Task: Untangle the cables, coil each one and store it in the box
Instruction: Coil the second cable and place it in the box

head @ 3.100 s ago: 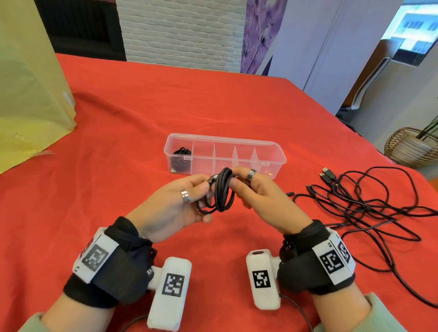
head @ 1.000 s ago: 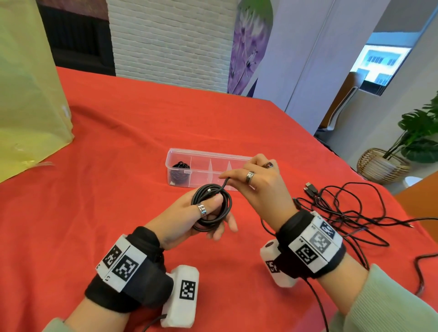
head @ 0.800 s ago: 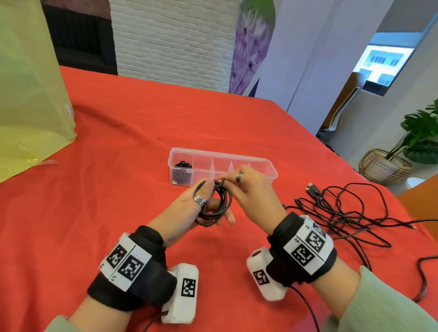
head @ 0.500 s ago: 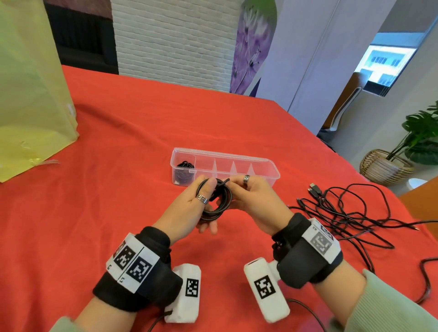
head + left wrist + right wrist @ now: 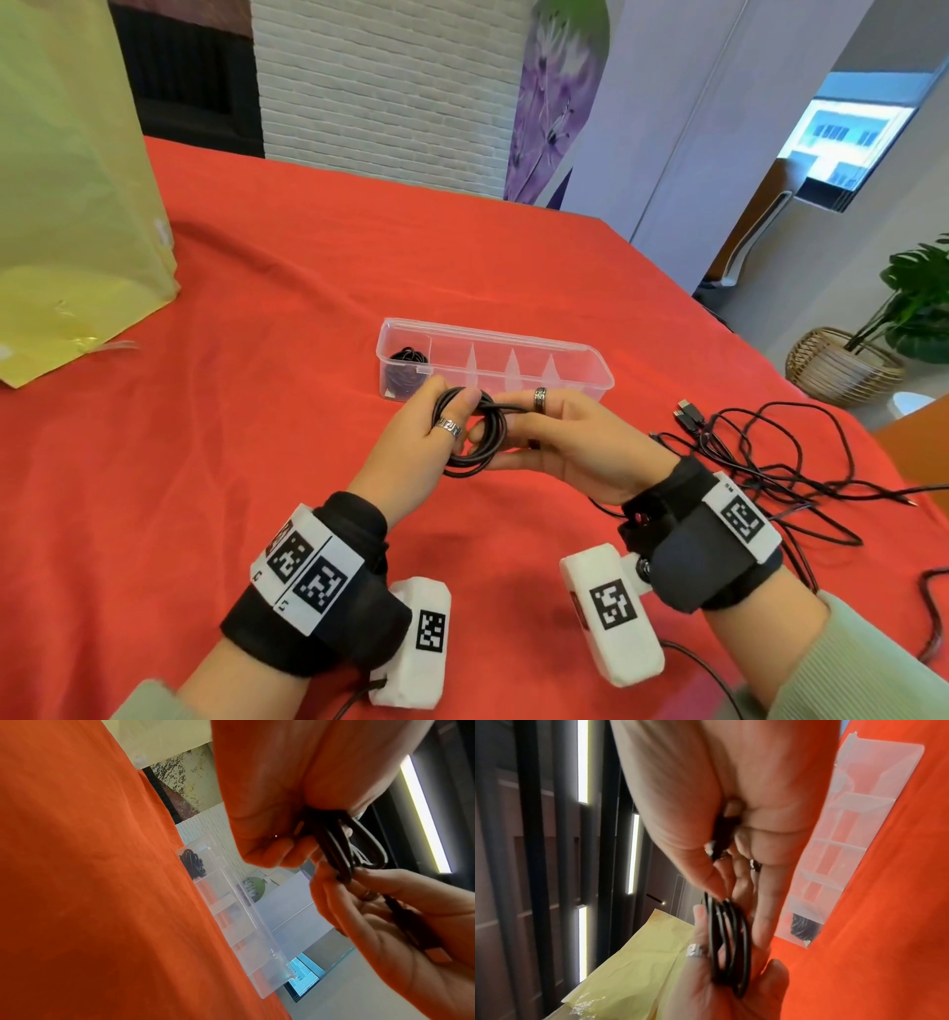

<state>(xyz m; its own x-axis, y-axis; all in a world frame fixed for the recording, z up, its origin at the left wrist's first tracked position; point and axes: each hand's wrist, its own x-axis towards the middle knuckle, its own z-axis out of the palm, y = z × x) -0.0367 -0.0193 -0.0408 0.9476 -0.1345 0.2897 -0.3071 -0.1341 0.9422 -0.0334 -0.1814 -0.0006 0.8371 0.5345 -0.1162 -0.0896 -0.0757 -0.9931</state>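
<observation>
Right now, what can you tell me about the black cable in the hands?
The coiled cable is thin, black and rubbery-looking, wound into a small round loop of several turns. It is held above the red tablecloth, in front of the clear box. The left hand grips the loop, and the right hand pinches its plug end.

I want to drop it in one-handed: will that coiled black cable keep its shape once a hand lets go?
Probably not fully. The coiled cable is thin and its loops sit uneven, so it likely springs looser. The end in the right hand is free, so it may unwind. It looks light: the left hand holds it easily.
</observation>
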